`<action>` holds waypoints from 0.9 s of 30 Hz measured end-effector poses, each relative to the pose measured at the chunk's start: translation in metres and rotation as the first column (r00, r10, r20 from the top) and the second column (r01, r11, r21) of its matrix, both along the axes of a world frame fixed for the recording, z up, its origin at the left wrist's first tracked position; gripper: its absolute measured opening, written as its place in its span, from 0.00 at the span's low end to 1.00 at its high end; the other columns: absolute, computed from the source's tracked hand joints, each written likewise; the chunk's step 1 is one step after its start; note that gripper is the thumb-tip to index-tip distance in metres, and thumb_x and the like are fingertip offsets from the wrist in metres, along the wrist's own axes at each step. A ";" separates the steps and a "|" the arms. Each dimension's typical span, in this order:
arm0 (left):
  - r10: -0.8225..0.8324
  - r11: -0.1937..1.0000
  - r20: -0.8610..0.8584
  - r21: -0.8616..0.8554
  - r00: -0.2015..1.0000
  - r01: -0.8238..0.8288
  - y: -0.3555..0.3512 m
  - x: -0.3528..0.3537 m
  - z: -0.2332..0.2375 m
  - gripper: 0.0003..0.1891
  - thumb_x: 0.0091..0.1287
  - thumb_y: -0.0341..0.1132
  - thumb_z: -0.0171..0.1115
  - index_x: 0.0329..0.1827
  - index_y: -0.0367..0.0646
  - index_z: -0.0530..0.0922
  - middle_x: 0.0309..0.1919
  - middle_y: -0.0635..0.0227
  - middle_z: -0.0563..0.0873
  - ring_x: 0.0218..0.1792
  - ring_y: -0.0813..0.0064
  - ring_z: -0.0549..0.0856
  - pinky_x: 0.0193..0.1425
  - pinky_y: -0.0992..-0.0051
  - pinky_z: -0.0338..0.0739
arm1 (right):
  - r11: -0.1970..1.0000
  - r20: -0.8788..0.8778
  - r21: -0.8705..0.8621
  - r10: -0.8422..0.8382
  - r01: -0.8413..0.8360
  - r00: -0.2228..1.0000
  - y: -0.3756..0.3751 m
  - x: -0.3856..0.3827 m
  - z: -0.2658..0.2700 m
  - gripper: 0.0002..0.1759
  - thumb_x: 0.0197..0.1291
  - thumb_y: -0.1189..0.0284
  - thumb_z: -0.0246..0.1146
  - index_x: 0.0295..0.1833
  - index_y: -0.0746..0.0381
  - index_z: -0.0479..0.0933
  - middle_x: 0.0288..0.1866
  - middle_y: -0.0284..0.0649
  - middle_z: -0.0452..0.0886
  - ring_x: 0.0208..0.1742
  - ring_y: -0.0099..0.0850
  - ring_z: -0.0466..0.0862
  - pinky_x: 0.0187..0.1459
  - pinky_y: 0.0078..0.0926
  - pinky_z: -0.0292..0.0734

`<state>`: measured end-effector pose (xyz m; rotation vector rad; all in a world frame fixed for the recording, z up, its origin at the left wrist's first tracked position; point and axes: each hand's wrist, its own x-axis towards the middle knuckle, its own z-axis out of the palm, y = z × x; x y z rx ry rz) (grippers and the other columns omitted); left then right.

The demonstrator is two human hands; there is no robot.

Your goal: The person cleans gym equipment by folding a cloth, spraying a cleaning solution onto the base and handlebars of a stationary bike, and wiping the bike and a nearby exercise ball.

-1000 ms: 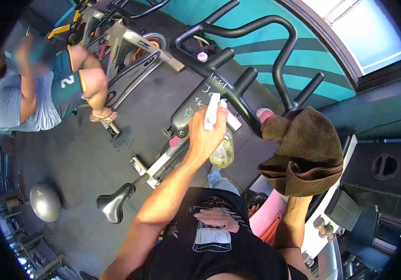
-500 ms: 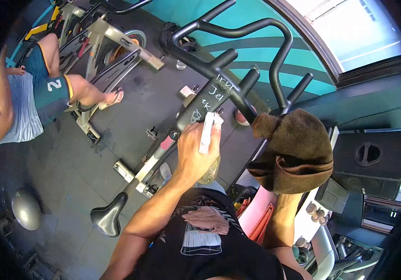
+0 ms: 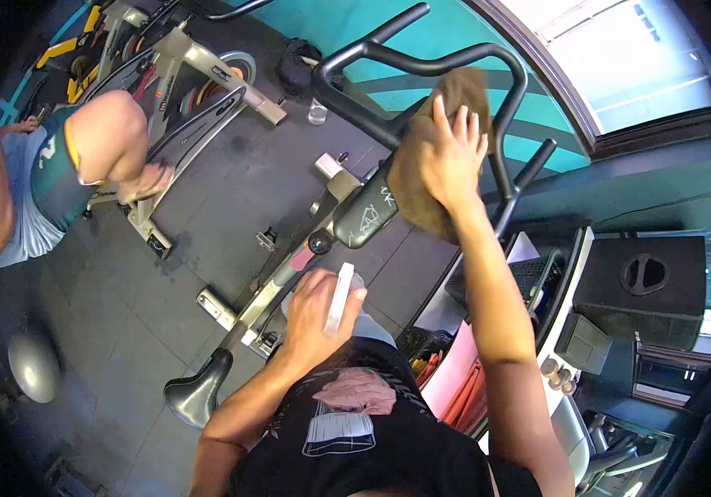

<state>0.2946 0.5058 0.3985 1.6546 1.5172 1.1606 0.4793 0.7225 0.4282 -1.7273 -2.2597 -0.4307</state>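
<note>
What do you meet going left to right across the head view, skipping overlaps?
Grey exercise ball, black saddle, left hand, right hand flat on the brown cloth, black speaker.

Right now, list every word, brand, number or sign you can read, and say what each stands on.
"K", apparently: white handwriting on the black frame cover; the marks beside it are unclear, and the brown cloth hides part of the cover.
Unreadable, too small: lettering on the other bike's silver frame.
Unreadable, creased: white mark on the seated person's shorts.
Unreadable, blurred: print on the black shirt.
</note>
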 end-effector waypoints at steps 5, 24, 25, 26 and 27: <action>0.018 0.992 0.063 -0.125 0.998 -0.010 -0.021 -0.026 -0.003 0.10 0.65 0.34 0.64 0.34 0.34 0.80 0.30 0.55 0.81 0.33 0.54 0.82 0.38 0.62 0.75 | 0.995 -0.142 -0.031 -0.100 0.097 0.985 0.006 -0.038 -0.012 0.47 0.58 0.62 0.63 0.76 0.73 0.51 0.72 0.71 0.60 0.75 0.61 0.59 0.74 0.63 0.46; 0.090 0.963 0.165 -0.265 0.982 -0.044 -0.004 -0.058 -0.010 0.12 0.67 0.36 0.63 0.36 0.33 0.80 0.31 0.58 0.82 0.31 0.63 0.82 0.37 0.67 0.75 | 0.966 -0.082 -0.034 -0.257 0.255 0.963 0.032 -0.045 0.008 0.26 0.62 0.58 0.61 0.47 0.71 0.65 0.26 0.58 0.82 0.29 0.57 0.85 0.32 0.51 0.80; 0.111 0.956 0.161 -0.287 0.981 -0.061 -0.007 -0.061 -0.008 0.12 0.67 0.36 0.63 0.36 0.33 0.80 0.31 0.58 0.81 0.30 0.65 0.82 0.36 0.68 0.75 | 0.963 -0.113 -0.024 -0.269 0.268 0.956 0.030 -0.045 0.007 0.25 0.62 0.57 0.61 0.47 0.70 0.65 0.26 0.58 0.82 0.28 0.57 0.84 0.32 0.51 0.80; 0.111 0.954 0.156 -0.294 0.982 -0.061 -0.010 -0.064 -0.007 0.12 0.67 0.36 0.63 0.36 0.33 0.80 0.31 0.58 0.81 0.30 0.65 0.82 0.36 0.68 0.75 | 0.960 -0.145 -0.017 -0.280 0.281 0.949 0.026 -0.048 0.008 0.25 0.62 0.57 0.61 0.46 0.70 0.65 0.26 0.57 0.83 0.27 0.58 0.84 0.31 0.52 0.80; 0.122 0.956 0.142 -0.282 0.982 -0.078 -0.013 -0.068 -0.006 0.11 0.65 0.35 0.65 0.36 0.33 0.81 0.32 0.57 0.82 0.30 0.61 0.83 0.36 0.67 0.76 | 0.938 -0.186 -0.102 -0.346 0.332 0.920 0.018 -0.056 0.015 0.25 0.59 0.59 0.63 0.47 0.70 0.67 0.30 0.56 0.84 0.32 0.56 0.85 0.38 0.50 0.80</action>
